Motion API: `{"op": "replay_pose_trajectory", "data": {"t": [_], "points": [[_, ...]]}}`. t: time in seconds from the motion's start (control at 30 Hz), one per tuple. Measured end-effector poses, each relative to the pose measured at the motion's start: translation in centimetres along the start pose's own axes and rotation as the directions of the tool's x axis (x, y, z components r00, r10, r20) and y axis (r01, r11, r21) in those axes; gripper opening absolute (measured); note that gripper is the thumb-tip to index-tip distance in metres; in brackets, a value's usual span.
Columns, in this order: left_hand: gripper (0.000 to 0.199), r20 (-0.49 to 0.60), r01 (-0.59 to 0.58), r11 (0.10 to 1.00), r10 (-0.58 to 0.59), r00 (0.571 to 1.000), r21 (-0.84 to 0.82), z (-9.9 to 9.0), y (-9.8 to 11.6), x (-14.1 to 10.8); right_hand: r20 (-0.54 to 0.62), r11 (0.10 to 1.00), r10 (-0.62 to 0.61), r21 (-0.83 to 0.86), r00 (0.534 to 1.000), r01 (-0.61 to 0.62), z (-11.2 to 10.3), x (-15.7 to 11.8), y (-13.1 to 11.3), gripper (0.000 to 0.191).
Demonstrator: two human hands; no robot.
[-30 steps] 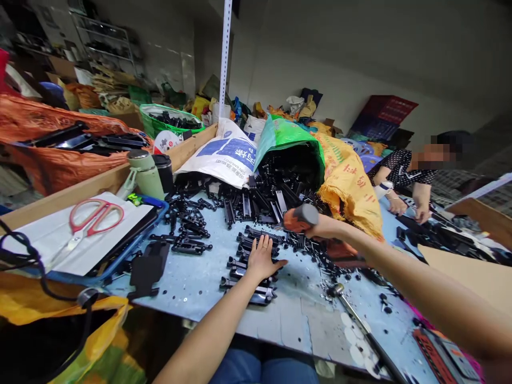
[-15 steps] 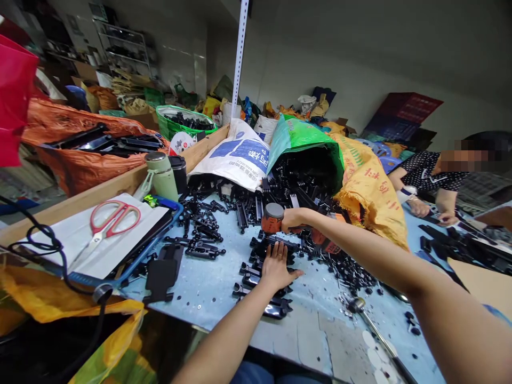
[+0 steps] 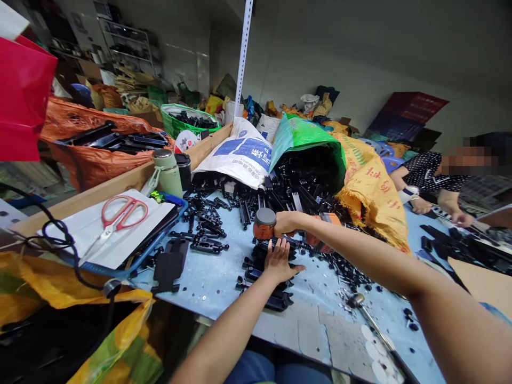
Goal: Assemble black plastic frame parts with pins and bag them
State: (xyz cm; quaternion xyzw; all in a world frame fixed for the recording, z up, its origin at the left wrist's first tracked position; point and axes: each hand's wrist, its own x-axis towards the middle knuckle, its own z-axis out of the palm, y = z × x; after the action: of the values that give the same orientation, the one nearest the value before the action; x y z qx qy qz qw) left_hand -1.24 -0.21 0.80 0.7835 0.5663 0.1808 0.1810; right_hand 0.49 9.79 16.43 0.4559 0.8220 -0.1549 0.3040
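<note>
My right hand (image 3: 288, 223) is wrapped round the handle of an orange and grey power tool (image 3: 264, 225), whose rounded grey end points left. Just below it, my left hand (image 3: 280, 261) lies with fingers spread on a row of black plastic parts (image 3: 276, 301) at the table's near middle. The tool's body extends to the right behind my right forearm. Its tip is hidden. Loose black parts (image 3: 208, 244) are scattered left of my hands, and small black pieces (image 3: 352, 274) with screws lie to the right.
Red scissors (image 3: 124, 213) rest on white paper in a blue tray (image 3: 134, 269). A green bottle (image 3: 167, 173) stands behind. Green (image 3: 310, 133) and yellow (image 3: 370, 192) sacks are at the back. A hammer-like tool (image 3: 380, 333) lies right. Another person's hands (image 3: 460, 213) work at far right.
The power tool and my right hand have shifted slightly left. My left hand stays spread on the row of parts. The camera view has turned slightly.
</note>
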Motion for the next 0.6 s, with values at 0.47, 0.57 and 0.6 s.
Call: {"op": "replay_pose_trajectory", "data": {"t": [0.47, 0.57, 0.6], "points": [[0.090, 0.042, -0.041, 0.999, 0.042, 0.998, -0.020, -0.3, 1.0, -6.9, 0.002, 0.991, -0.081, -0.102, 0.997, 0.081, 2.7, -4.6, -2.5, 0.020], [0.091, 0.017, -0.043, 0.999, 0.043, 0.999, -0.006, -0.6, 1.2, -7.0, -0.068, 0.990, -0.064, -0.129, 0.996, 0.055, 2.8, -5.8, -3.4, 0.026], [0.091, 0.001, -0.046, 0.999, 0.046, 0.999, -0.001, -0.7, 1.2, -7.1, -0.074, 0.991, -0.061, -0.123, 0.995, 0.052, 2.8, -6.1, -3.8, 0.028]]}}
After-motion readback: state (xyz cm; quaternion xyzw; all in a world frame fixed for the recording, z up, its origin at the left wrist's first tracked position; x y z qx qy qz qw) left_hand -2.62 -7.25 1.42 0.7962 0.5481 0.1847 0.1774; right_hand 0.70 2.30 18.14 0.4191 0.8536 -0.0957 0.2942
